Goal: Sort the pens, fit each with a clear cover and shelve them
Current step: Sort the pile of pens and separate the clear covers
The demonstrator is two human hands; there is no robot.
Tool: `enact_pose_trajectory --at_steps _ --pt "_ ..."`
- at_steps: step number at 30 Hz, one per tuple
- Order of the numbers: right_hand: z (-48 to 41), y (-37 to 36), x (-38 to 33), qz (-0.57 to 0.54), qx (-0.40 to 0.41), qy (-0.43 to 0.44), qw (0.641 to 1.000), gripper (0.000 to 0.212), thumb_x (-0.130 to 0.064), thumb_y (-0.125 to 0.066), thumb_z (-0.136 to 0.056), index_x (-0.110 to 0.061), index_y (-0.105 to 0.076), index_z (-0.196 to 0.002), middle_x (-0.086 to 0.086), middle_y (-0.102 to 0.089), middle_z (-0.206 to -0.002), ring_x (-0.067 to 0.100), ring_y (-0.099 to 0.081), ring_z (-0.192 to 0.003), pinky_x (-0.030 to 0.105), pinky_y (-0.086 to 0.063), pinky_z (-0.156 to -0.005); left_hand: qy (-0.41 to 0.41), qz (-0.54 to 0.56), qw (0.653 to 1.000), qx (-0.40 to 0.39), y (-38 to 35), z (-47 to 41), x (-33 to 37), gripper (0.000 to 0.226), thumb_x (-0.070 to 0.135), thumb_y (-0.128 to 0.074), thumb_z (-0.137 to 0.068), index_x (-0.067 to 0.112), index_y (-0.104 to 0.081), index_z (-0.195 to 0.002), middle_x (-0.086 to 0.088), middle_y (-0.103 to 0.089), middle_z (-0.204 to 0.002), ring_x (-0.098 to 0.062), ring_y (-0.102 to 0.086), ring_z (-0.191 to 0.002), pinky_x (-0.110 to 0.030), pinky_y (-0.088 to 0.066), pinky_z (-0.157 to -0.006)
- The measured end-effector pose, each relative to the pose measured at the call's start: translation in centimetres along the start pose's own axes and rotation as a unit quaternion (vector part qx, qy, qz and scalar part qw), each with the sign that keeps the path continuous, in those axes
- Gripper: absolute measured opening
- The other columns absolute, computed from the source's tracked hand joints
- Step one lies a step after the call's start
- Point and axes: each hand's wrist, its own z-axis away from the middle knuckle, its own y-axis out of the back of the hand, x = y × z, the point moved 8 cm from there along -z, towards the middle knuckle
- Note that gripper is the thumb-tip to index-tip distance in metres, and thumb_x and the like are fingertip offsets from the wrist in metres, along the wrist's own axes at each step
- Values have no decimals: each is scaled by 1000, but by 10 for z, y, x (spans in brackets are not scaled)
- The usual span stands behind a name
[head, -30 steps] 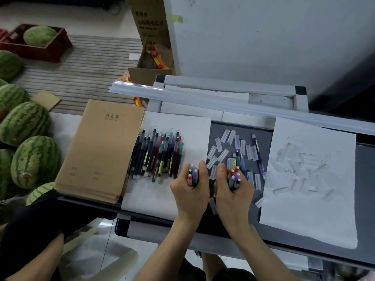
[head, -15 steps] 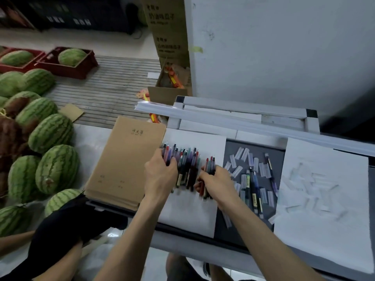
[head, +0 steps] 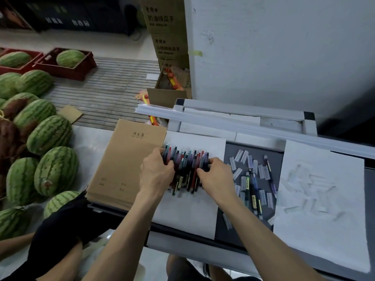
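A row of several coloured pens [head: 187, 165] lies on a white sheet [head: 188, 218] on the dark counter. My left hand [head: 156, 174] presses against the row's left side and my right hand [head: 216, 176] against its right side, fingers curled on the outer pens. Several loose clear covers [head: 241, 157] are scattered on the dark surface to the right, among a few more pens [head: 252, 191]. A second white sheet [head: 324, 246] at far right carries more clear covers [head: 310, 191].
A stack of brown notebooks [head: 125, 165] sits left of the pens. Watermelons [head: 55, 171] pile on the floor at left, some in red crates [head: 67, 66]. Cardboard boxes [head: 166, 27] and a white wall stand behind. Another person's black-sleeved arm [head: 60, 230] reaches in at lower left.
Both hands left the dark area with the covers, put down the pens they held and moved left to the pen row. They now squeeze it together from both sides.
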Motion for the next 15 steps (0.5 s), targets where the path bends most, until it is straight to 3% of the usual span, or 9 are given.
enact_pose_trajectory --at_steps 4,8,15 --pt "4 10 3 27 20 17 999 34 -30 -65 -95 -2 -63 -113 13 -71 -103 29 -68 -93 40 -55 -82 -12 -15 1000 9 2 1 -2 45 34 -70 -95 15 -61 -135 -4 -70 -119 -26 -64 -110 -41 -49 -94" --pt "9 13 9 43 41 37 997 24 -27 -63 -94 -4 -62 -88 8 -67 -78 28 -64 -75 39 -55 -70 -25 -28 999 15 4 5 -2 45 34 -72 -94 16 -62 -134 -2 -67 -121 -23 -63 -110 -41 -52 -97" --pt "22 6 8 53 13 75 996 29 -23 -59 -99 -6 -67 -121 9 -68 -114 26 -61 -107 39 -50 -94 -29 -39 999 5 3 14 -5 47 35 -69 -96 18 -60 -139 -1 -65 -123 -21 -61 -109 -37 -48 -92"
